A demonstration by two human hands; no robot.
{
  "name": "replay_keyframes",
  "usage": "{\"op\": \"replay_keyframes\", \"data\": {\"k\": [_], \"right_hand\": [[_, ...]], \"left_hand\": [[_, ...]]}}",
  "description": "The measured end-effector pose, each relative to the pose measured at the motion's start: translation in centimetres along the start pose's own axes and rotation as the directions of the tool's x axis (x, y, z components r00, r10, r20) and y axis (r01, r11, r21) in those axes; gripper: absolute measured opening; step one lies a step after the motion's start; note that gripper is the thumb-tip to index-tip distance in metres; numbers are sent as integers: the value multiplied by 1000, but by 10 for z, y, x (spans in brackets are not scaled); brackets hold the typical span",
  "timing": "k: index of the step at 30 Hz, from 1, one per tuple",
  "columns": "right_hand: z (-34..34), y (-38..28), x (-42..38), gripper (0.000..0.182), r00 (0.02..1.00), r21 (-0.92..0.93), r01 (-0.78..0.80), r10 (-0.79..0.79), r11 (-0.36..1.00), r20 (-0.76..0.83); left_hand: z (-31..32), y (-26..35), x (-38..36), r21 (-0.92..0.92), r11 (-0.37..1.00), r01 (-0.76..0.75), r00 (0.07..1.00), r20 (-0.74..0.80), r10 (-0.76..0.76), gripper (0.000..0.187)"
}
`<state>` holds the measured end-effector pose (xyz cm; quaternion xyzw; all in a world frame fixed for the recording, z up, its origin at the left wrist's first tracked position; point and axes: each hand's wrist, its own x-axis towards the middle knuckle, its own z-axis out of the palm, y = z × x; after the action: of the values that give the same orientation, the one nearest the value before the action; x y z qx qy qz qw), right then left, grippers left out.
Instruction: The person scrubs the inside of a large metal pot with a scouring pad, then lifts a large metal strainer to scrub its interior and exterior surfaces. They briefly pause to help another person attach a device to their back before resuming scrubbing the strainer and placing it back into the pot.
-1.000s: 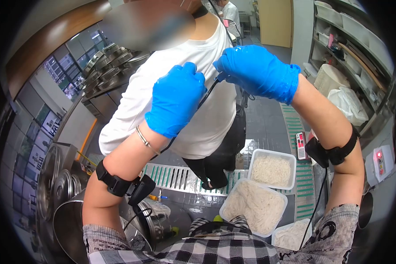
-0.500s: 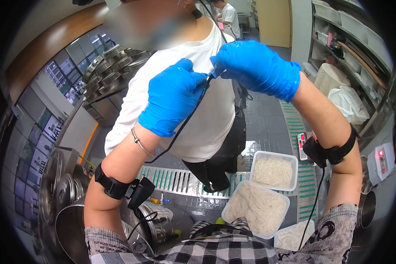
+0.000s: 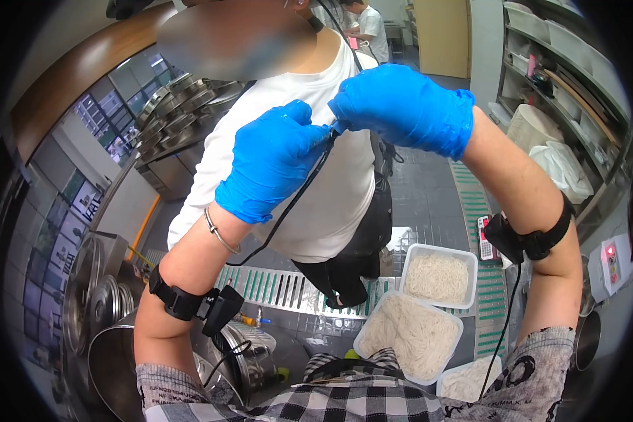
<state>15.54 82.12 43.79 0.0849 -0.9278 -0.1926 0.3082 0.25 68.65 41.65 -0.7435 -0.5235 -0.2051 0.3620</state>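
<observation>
Both my hands are raised in blue gloves in front of a person in a white shirt (image 3: 316, 197). My left hand (image 3: 274, 158) is closed, thumb and forefinger pinching a black cable (image 3: 295, 200) near its upper part. Closed with its fingers pointing down, my right hand (image 3: 404, 109) grips the same cable at its top, and the fingertips of both hands meet there. Whatever end or connector sits there is hidden by the gloves. From the hands the cable hangs down along the shirt toward my left wrist.
Tubs of pale noodles (image 3: 437, 277) stand on the wet floor below, beside a slotted drain grate (image 3: 278, 290). Stacked metal pans (image 3: 179, 126) fill a counter at left. Shelves (image 3: 570, 91) line the right wall. Another person (image 3: 369, 32) is in the background.
My right hand has shifted slightly left and down, closing the small gap to my left hand. My left hand has moved a little left and down.
</observation>
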Motion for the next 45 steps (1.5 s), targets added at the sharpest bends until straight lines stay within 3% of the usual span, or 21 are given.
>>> {"op": "replay_keyframes", "data": {"k": [3,5,10,13,16,18,20,21,24,26,27,29,30,31,32,33,36,38,42,43,45], "right_hand": [[3,2,5,10,997,-5,78,-78,997,12],[2,2,9,13,983,55,43,-52,998,174],[-9,1,7,20,997,-3,8,-7,1000,76],[-13,2,4,17,1000,27,-7,6,1000,29],[-7,-1,2,16,995,65,-54,48,996,85],[1,-5,-3,20,989,71,-78,69,994,130],[9,-10,-19,36,995,123,-77,84,989,-51],[11,-12,-27,53,974,159,-47,80,986,-211],[6,-54,-76,48,858,346,-358,452,867,-243],[54,-91,-127,38,746,544,-397,605,740,-279],[74,-117,-150,36,731,526,-531,673,665,-113],[132,-184,-204,30,541,573,-776,745,263,391],[163,-217,-234,28,552,492,-819,642,296,533],[181,-252,-255,29,509,499,-847,553,184,660],[185,-280,-262,31,362,330,-932,374,149,854],[198,-311,-283,32,443,386,-891,278,237,852],[210,-372,-309,34,578,571,-750,-88,335,811],[192,-372,-287,33,498,548,-770,-229,327,836],[190,-380,-249,29,551,616,-721,-277,318,787],[178,-375,-223,30,552,623,-731,-296,276,779],[163,-383,-176,40,695,792,-586,-398,170,599]], "left_hand": [[-2,1,-1,47,998,-34,999,-21,35,12],[-1,3,-1,64,998,-14,1000,-23,16,11],[2,2,-7,64,992,113,991,-75,-108,19],[-4,0,-12,-107,984,141,967,-199,-160,46],[-22,10,-19,-194,951,239,912,-291,-289,46],[-40,30,-33,-246,915,320,891,-249,-379,42],[-55,48,-57,-229,882,411,884,-138,-448,43],[-59,56,-70,-234,905,356,913,-119,-390,41],[-64,79,-121,-374,855,360,925,21,-380,35],[-58,97,-164,-432,699,570,820,242,-518,33],[-51,107,-191,-427,693,581,812,241,-532,33],[-35,130,-251,-386,447,807,582,391,-713,31],[-31,143,-278,-378,435,817,567,391,-725,31],[-30,160,-307,-363,304,881,448,428,-785,29],[-31,181,-336,-344,160,925,315,462,-829,27],[-30,203,-369,-335,134,933,285,458,-842,27],[-43,265,-426,-243,-249,937,-64,585,-809,19],[-51,302,-451,-283,-441,852,-179,633,-753,18],[-74,344,-473,-292,-546,785,-286,611,-738,18],[-77,349,-481,-324,-502,802,-249,582,-774,18],[-92,353,-486,-382,-471,795,-211,553,-806,19]]}}
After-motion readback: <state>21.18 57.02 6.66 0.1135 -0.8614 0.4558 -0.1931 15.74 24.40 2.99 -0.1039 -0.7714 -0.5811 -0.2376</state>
